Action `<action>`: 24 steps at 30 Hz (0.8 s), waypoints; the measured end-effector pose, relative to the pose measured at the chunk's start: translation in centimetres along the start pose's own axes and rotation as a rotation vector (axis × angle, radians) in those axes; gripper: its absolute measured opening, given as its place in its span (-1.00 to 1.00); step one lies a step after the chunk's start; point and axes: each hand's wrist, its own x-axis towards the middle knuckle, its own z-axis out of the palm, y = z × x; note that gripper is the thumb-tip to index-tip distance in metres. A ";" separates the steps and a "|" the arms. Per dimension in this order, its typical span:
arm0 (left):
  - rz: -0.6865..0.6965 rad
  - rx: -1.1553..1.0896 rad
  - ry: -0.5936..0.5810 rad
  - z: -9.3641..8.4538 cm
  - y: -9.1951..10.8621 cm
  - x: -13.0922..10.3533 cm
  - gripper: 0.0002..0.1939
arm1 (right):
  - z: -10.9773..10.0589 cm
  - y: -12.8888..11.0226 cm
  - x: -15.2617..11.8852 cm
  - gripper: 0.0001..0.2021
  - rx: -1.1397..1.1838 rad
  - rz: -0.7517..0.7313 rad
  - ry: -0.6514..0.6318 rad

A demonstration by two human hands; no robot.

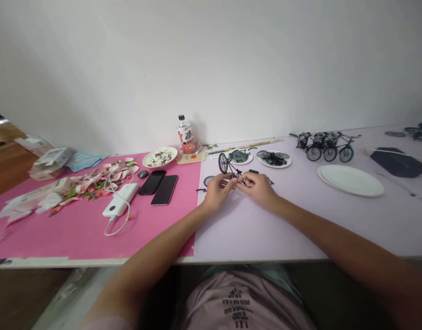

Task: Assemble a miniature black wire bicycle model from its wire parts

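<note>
Here, the left hand [216, 192] and right hand [260, 189] pinch a model bicycle [234, 172].
Its wheel [223, 162] juts up just above the left fingers [227, 186].

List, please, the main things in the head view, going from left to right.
White power bank, two dark phones, drink bottle, left hand, right hand, row of toy bicycles, dark flat object.

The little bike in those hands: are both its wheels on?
One wheel appears on, sticking up at the frame's raised end. Whether a second is fitted, I cannot tell: the fingers hide the other end.
</note>
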 end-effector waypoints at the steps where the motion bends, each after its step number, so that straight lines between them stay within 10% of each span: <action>1: -0.003 -0.004 -0.001 0.0 0.0 0.0 -0.49 | 0.0 0.0 0.0 -0.77 0.000 0.001 -0.001; 24: 0.085 0.099 0.057 -0.9 -0.8 1.3 -0.56 | -0.6 -0.7 0.1 -0.88 -0.033 -0.009 0.042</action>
